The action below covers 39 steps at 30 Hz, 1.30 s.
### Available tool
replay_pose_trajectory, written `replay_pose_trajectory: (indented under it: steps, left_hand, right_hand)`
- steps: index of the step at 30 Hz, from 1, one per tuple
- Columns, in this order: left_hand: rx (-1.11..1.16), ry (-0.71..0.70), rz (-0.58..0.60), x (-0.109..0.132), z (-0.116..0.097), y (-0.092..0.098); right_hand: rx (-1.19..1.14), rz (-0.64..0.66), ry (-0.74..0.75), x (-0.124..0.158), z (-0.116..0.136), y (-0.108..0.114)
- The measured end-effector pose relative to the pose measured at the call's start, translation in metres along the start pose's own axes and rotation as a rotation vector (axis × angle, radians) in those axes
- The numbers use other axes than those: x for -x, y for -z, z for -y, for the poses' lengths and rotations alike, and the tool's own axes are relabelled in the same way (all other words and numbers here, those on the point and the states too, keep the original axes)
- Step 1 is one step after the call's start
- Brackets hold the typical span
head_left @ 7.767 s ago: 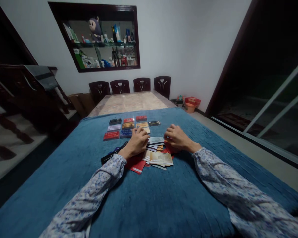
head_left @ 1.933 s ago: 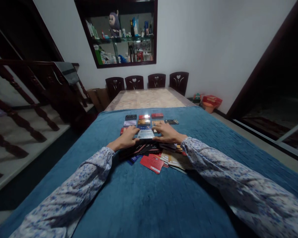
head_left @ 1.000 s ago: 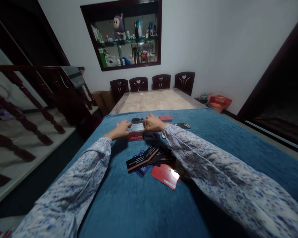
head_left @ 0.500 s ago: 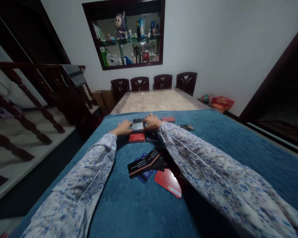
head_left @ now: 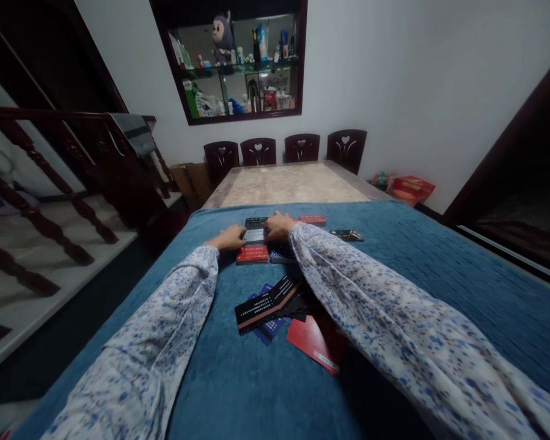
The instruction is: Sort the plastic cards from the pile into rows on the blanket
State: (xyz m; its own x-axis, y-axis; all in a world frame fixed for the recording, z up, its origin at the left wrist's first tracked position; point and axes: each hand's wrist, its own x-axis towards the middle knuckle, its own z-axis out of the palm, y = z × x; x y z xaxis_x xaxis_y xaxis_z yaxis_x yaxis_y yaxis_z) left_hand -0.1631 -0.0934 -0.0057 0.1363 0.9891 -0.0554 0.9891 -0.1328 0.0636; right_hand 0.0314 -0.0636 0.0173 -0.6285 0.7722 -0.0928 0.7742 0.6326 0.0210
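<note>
A pale grey-white stack of cards (head_left: pixel 255 237) lies between my two hands on the blue cloth. My left hand (head_left: pixel 231 237) presses its fingertips against the stack's left end. At the opposite end, my right hand (head_left: pixel 278 227) grips it with bent fingers. Directly behind is a black stack (head_left: pixel 255 222), and in front sits a red stack (head_left: pixel 252 254). A dark stack (head_left: pixel 282 253) is partly covered by my right sleeve. Closer to me, black cards (head_left: pixel 256 310) overlap a blue card (head_left: pixel 269 333) and a red card (head_left: pixel 309 342), fanned loosely.
Another red stack (head_left: pixel 312 220) and a black card pile (head_left: pixel 347 235) lie right of my hands. The blue cloth (head_left: pixel 238 391) covers the near part of the marble-look table (head_left: pixel 284 183). Chairs (head_left: pixel 302 148) line the far end. A wooden railing (head_left: pixel 64 113) stands left.
Both hands stay at the pale stack, with only slight finger shifts. The whole view has moved a little; the right sleeve now covers more of the loose red card.
</note>
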Motion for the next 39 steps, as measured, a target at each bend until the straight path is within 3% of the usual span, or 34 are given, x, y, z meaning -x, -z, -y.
replay_pose_trajectory:
  steps: [17, 23, 39]
  left_hand:
    - [0.024, -0.104, 0.046, -0.006, 0.003, 0.002]
    - [0.030, -0.071, 0.056, -0.007, -0.001, 0.003]
    - [0.109, -0.124, -0.021, -0.006, 0.015, -0.004]
  right_hand:
    - [-0.011, 0.016, 0.000, -0.010, 0.002, -0.003]
    - [-0.012, 0.041, -0.001, -0.005, 0.004, 0.003]
    - [0.004, 0.001, 0.032, 0.003, -0.002, 0.009]
